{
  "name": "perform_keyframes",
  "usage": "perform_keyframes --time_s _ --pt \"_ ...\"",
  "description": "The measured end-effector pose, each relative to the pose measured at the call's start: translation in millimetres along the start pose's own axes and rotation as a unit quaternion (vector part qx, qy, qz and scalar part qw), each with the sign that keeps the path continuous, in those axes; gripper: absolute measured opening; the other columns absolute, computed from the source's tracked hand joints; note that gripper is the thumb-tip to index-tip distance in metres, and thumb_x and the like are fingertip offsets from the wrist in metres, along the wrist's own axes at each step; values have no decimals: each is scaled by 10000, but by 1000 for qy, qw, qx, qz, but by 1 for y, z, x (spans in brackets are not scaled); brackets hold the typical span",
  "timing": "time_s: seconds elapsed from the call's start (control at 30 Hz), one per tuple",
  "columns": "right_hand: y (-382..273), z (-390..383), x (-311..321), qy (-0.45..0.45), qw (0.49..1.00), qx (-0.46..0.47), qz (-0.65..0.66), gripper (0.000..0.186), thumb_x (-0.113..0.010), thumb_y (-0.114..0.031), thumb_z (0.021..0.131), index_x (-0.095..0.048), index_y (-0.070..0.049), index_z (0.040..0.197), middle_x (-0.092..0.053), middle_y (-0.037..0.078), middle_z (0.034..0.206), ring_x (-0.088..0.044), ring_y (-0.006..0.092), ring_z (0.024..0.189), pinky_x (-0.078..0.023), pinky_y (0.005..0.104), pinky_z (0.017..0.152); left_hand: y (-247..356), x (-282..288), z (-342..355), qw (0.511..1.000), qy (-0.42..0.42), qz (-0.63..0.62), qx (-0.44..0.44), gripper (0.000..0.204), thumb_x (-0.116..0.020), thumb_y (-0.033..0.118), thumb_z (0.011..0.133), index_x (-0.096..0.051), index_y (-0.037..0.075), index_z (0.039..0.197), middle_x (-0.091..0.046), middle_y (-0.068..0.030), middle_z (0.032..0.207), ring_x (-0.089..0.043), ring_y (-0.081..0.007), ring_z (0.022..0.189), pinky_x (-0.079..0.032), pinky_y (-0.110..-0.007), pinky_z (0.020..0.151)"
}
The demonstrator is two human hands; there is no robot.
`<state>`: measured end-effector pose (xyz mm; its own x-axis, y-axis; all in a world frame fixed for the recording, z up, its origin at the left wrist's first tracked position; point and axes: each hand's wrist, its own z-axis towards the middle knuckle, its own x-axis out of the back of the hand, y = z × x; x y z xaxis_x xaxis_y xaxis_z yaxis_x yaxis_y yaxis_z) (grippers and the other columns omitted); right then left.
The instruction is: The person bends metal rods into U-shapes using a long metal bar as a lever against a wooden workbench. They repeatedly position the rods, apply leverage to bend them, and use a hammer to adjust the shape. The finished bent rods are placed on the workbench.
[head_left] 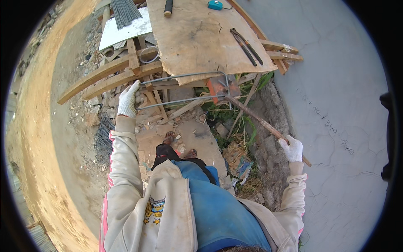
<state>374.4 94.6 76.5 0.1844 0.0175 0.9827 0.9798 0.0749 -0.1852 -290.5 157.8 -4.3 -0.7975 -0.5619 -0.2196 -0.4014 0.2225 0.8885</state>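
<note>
My left hand point(128, 100), in a white knit glove, is closed around the left end of a grey steel rod point(180, 77) bent into a long, narrow U. The rod's bend lies at the right, beside an orange-red block point(215, 87) at the table's near edge. My right hand point(291, 149), also gloved, grips a long brown bar point(262, 122) near its lower end. The bar slants up and left, its far end close to the rod's lower corner; whether they touch I cannot tell.
A worn plywood tabletop point(189, 46) holds orange-and-black-handled pincers point(247, 47), a teal tape measure point(215, 5) and a black-handled tool point(168, 8). Thin rods point(124, 14) lie bundled on a white board point(136, 30). Wooden beams point(96, 80) jut left. A grey wall point(336, 75) stands right.
</note>
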Motion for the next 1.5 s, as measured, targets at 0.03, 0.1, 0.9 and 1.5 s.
perform_keyframes --time_s 0.03,0.1,0.9,1.5 --pt "-2 -2 -2 -3 1000 -7 3 547 -740 -555 902 -586 -48 763 -538 233 672 -567 467 677 -435 495 611 -1 -1 0 1000 3 3 -7 339 -817 299 975 -753 19 1154 -632 29 843 -498 -43 640 -449 -221 518" --pt "-5 -6 -5 -12 999 -32 10 549 -739 -564 899 -597 -49 772 -547 233 677 -573 466 682 -439 497 618 -1 0 0 1000 -9 3 -13 341 -816 298 977 -747 15 1154 -624 27 832 -497 -47 620 -461 -227 516" --pt "-136 -95 56 9 987 -151 -62 565 -663 -639 945 -693 -82 861 -675 203 766 -684 438 784 -504 526 690 -2 1 9 998 -65 -12 4 237 -753 282 1031 -688 54 1042 -582 27 742 -513 -73 505 -520 -254 472" --pt "-163 -116 45 19 977 -195 -82 573 -675 -616 952 -634 -56 837 -634 229 722 -648 463 747 -472 515 651 1 1 2 995 -91 -26 9 277 -767 301 1019 -703 32 1041 -572 27 713 -494 -77 501 -474 -252 480"
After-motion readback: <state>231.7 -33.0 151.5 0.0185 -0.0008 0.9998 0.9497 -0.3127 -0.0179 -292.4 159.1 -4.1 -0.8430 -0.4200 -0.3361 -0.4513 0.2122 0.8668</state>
